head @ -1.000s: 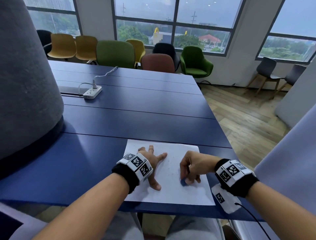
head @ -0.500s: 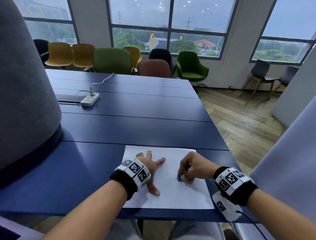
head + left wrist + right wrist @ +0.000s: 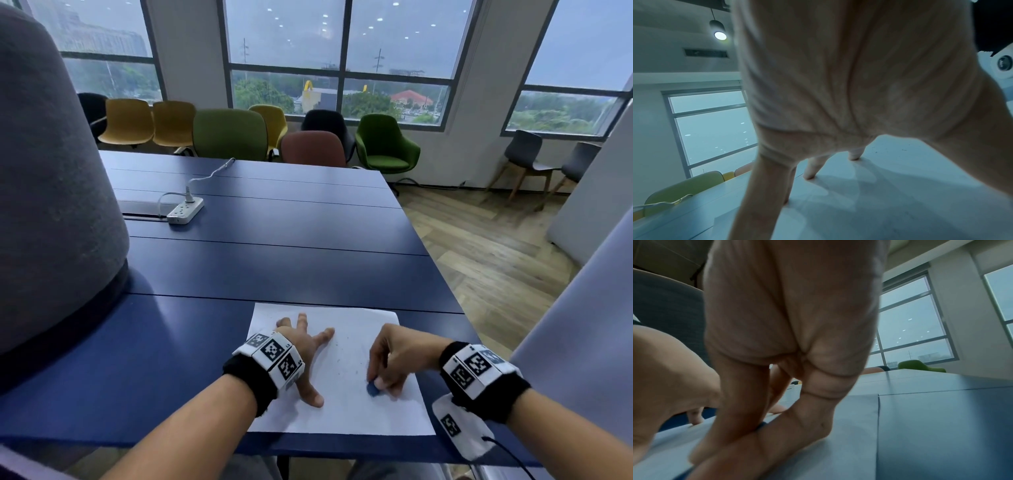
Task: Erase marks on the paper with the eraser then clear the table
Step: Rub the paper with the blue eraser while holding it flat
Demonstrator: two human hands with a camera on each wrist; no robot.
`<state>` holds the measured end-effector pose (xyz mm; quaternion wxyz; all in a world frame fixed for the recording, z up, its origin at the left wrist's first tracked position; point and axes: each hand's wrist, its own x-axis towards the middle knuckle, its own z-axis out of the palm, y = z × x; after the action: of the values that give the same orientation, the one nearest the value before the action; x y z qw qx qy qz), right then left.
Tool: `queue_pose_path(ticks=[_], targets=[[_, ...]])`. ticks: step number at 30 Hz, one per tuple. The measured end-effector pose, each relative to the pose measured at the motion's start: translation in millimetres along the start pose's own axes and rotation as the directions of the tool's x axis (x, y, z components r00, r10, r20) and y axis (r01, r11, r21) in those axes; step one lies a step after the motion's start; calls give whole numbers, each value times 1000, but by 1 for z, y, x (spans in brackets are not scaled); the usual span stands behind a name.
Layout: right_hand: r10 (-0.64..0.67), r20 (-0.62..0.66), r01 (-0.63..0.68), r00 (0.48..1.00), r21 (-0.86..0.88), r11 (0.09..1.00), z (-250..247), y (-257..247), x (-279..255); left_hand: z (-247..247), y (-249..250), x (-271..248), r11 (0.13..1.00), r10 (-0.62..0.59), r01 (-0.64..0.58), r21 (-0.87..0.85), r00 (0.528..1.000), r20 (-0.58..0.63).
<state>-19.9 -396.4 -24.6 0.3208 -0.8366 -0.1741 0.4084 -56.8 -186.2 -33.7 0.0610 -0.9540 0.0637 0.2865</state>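
A white sheet of paper [image 3: 346,411] lies near the front edge of the blue table [image 3: 274,267], with small dark specks [image 3: 342,359] at its middle. My left hand [image 3: 305,346] rests on the paper's left part with fingers spread and straight, fingertips [image 3: 808,176] pressing down. My right hand [image 3: 388,359] pinches a small blue eraser [image 3: 372,389] against the paper's right part. In the right wrist view only a dark sliver of the eraser [image 3: 761,425] shows between thumb and fingers.
A white power strip [image 3: 185,209] with its cord lies far back on the left of the table. A big grey padded shape [image 3: 51,188] stands at the left. The table's right edge [image 3: 442,274] drops to a wooden floor. Chairs line the far end.
My right hand has rubbed the eraser to and fro: up the paper half a second ago, now back down toward the near edge. The left hand has stayed pressed on the sheet.
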Motion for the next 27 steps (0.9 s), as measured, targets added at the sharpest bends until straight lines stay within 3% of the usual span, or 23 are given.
queue_pose_path(ticks=[3,6,8,10,13,15,17,21,22,25,27], targets=[[10,-193,-13,981,-15,1000,-9,-8,19,0,0,-1,1000,8,-8,1,1000,-5],[42,-442,-27,896,41,999,-16,-13,43,-1,0,-3,1000,10,-10,-9,1000,-4],[68,-528,-13,847,108,994,-19,-15,51,-2,1,-4,1000,11,-11,-10,1000,2],[69,-496,-29,866,87,996,-20,-14,50,-2,1,-4,1000,11,-11,-4,1000,2],[96,-215,-102,972,-13,995,-21,-16,39,-1,1,-3,1000,7,-7,1,1000,0],[134,-86,-138,987,-34,990,-23,-18,34,-1,1,-3,1000,1,-1,5,1000,-1],[118,-141,-122,983,-22,992,-24,-19,39,-1,1,-3,1000,0,0,3,1000,-2],[23,-410,-20,912,11,1000,-19,-12,52,-1,0,-1,1000,0,0,2,1000,-3],[9,-402,-6,916,9,1000,-18,-10,51,-1,0,0,1000,0,0,6,1000,-6],[-12,-216,3,976,-44,999,-15,-6,44,-1,1,2,1000,-2,2,16,1000,-9],[-26,-186,12,982,-74,997,-17,-7,43,-3,3,4,999,1,-1,33,1000,-11]])
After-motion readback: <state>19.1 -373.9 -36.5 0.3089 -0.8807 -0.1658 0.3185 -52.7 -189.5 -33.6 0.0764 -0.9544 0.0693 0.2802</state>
